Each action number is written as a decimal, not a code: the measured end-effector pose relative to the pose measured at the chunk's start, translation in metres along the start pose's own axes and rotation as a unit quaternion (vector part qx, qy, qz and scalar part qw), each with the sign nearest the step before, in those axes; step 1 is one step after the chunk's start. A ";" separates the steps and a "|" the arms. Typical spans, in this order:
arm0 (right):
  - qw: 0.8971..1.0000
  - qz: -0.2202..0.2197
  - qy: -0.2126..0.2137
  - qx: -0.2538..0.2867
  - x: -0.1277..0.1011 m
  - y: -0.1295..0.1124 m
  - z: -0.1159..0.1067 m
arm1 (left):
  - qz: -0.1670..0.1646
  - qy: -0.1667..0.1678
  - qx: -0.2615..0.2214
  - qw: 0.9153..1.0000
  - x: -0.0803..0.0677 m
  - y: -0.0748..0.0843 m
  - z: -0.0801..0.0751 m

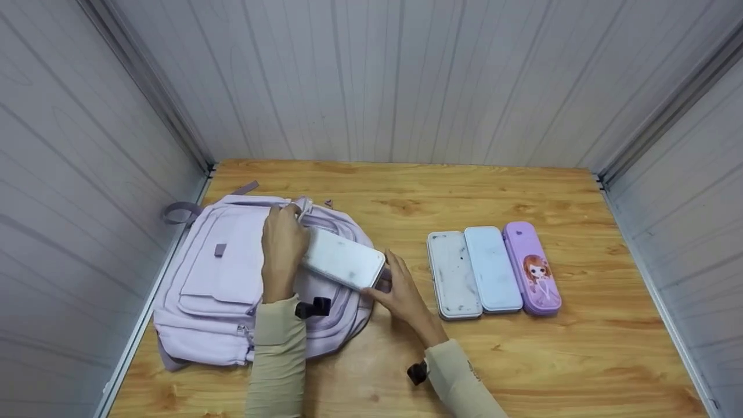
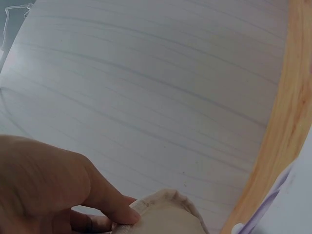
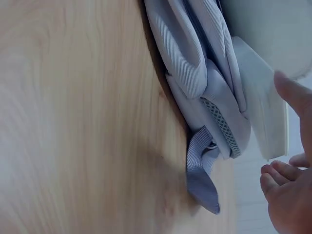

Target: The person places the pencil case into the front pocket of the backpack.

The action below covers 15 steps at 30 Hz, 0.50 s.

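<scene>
A light purple backpack (image 1: 226,255) lies on the table at the left. My left hand (image 1: 283,241) pinches the fabric edge of its opening; the left wrist view shows the thumb and fingers of that hand (image 2: 63,190) on the pale cloth edge (image 2: 168,214). A white pencil case (image 1: 345,258) slants across the opening, its left end hidden behind my left hand. My right hand (image 1: 400,293) holds the case's outer end, with the thumb at the near corner and the fingers at the far one. In the right wrist view, the case (image 3: 265,107) stands above the backpack's side (image 3: 180,53).
Right of the hands, three more cases lie side by side: a smudged white one (image 1: 455,276), a pale blue one (image 1: 493,270) and a purple one (image 1: 531,255) with a doll picture. Panelled walls enclose the wooden table (image 1: 400,203) at the back and both sides.
</scene>
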State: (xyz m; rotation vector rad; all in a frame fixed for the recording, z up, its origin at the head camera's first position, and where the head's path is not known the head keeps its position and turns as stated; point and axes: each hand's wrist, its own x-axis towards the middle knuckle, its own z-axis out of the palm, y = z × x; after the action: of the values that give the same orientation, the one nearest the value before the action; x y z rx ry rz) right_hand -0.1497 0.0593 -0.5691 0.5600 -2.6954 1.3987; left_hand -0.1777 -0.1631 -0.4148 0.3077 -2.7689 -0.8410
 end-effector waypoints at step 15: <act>0.999 0.017 -0.016 0.029 0.019 -0.006 0.020 | 0.015 -0.003 0.002 1.000 -0.001 -0.001 0.000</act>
State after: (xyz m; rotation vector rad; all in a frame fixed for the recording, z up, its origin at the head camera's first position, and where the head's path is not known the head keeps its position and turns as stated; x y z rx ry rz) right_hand -0.1632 0.0346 -0.5719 0.5487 -2.7092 1.4936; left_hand -0.1772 -0.1633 -0.4156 0.2654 -2.7730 -0.8313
